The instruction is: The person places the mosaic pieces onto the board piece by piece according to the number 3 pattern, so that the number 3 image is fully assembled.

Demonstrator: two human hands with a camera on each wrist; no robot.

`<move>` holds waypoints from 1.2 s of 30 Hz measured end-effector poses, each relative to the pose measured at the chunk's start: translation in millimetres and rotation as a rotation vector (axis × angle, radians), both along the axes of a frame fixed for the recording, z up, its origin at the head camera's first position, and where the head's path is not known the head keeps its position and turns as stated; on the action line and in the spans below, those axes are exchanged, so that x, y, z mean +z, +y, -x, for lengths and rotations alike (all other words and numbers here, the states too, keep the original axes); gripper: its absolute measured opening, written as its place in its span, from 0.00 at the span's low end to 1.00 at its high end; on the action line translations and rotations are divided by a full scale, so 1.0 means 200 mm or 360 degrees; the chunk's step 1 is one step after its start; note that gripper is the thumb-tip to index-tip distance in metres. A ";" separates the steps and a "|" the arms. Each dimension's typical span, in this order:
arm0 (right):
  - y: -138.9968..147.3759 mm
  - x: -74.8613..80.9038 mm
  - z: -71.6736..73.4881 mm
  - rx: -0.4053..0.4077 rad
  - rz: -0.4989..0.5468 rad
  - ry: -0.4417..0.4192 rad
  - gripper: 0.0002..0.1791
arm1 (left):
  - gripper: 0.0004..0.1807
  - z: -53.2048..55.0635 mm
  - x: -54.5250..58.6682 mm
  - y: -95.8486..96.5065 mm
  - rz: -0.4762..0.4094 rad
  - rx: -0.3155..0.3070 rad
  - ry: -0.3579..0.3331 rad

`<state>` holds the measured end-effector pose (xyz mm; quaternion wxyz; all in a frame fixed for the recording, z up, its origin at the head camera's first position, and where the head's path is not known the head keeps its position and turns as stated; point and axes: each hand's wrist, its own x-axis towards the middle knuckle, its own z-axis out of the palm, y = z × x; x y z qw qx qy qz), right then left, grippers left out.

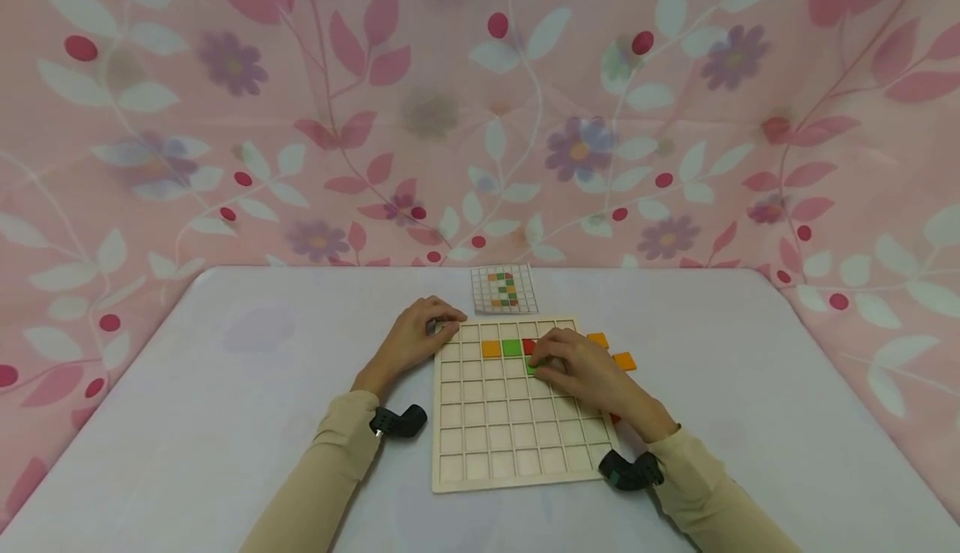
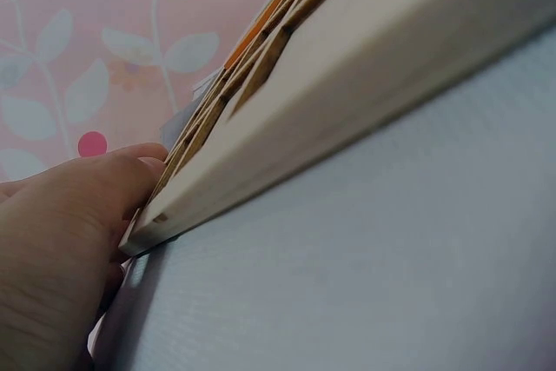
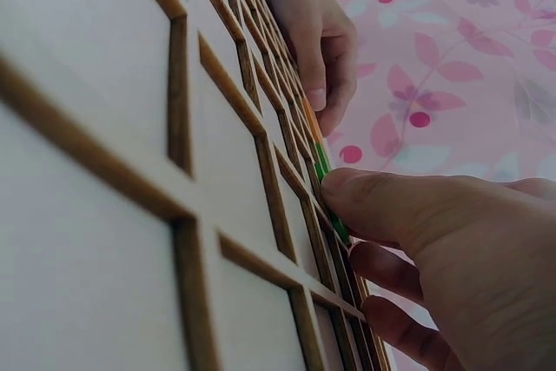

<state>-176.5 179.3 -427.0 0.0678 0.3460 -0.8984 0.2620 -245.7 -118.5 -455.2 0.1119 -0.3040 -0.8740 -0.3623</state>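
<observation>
A wooden grid board (image 1: 517, 484) lies on the table, its upper rows bearing an orange tile (image 1: 491, 349), a green tile (image 1: 512, 348) and a red tile (image 1: 528, 346) side by side. My left hand (image 1: 412, 334) holds the board's far left corner, thumb along the edge in the left wrist view. Just below the red tile, my right hand (image 1: 577, 365) pinches a second green tile (image 3: 337, 225) close over a square. Its fingers hide much of that tile in the head view.
Behind the board lies a card (image 1: 483, 290) printed with a grid of coloured squares. Loose orange tiles (image 1: 624, 361) lie past the board's right edge, and a red tile (image 1: 615, 418) shows partly under the right forearm. A floral cloth (image 1: 480, 119) hangs behind the white table (image 1: 187, 419).
</observation>
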 end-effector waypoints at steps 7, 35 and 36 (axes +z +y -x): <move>0.00 0.00 0.01 -0.0006 -0.0007 0.0017 0.05 | 0.08 0.01 0.00 0.00 0.0003 -0.0012 0.0001; 0.08 0.08 0.04 0.0046 0.0085 -0.0287 0.10 | 0.09 0.04 0.01 -0.01 -0.0025 0.0001 -0.0110; 0.09 0.09 0.04 0.0026 0.0084 -0.0307 0.10 | 0.09 0.04 0.01 -0.01 -0.0025 0.0004 -0.0116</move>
